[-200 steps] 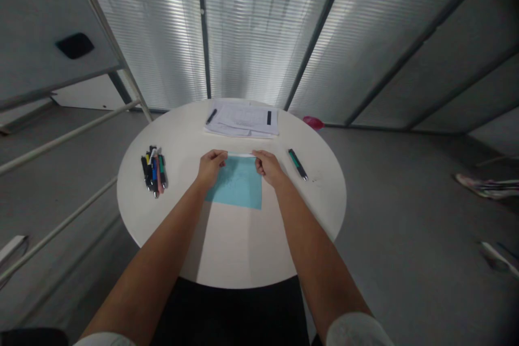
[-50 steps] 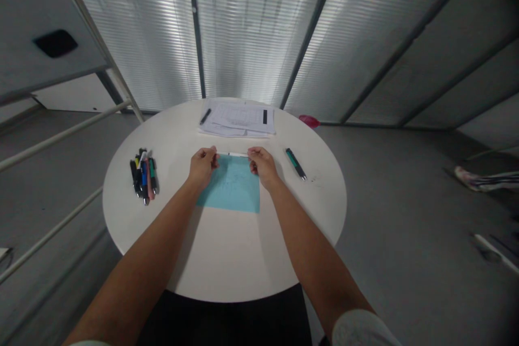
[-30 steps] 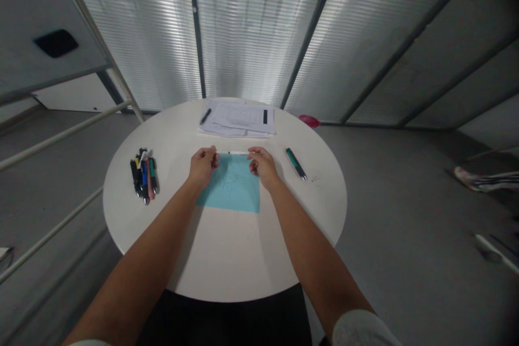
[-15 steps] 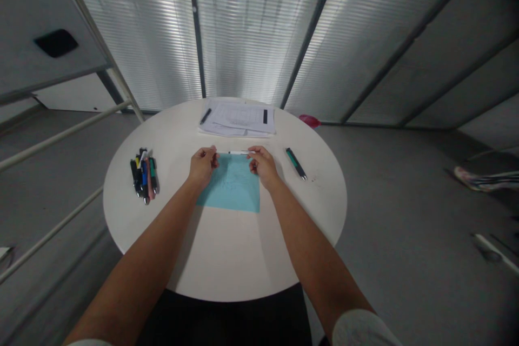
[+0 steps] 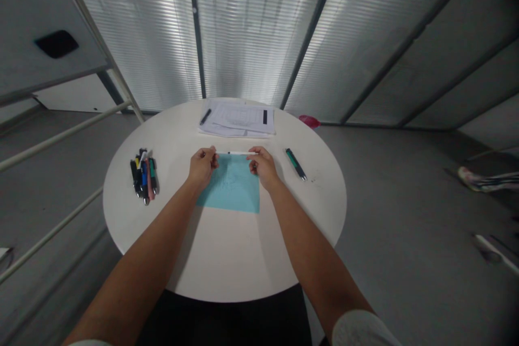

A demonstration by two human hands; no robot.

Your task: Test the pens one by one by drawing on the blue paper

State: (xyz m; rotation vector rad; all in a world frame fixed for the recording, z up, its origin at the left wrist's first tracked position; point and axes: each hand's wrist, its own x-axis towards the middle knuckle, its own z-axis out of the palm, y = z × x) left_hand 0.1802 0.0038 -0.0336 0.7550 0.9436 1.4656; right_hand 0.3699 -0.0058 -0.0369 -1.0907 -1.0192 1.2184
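Note:
Both of my hands are over the far edge of a light blue sheet of paper (image 5: 235, 186) with faint markings on it. A slim white pen (image 5: 239, 153) spans the gap between them, level and crosswise, with a small dark mark near its middle. My left hand (image 5: 202, 166) pinches its left end between thumb and fingers. Its right end is pinched by my right hand (image 5: 263, 166). The fingertips cover both ends of the pen.
A round white table (image 5: 231, 259) holds everything. Several pens (image 5: 145, 175) lie bunched at the left. A green and black pen (image 5: 295, 164) rests at the right. Printed papers (image 5: 239, 119) with a black pen (image 5: 206, 116) on them lie at the back.
My right fingers have shifted slightly along the white pen, and its surface between the hands now looks plainer. My left hand has stayed in place.

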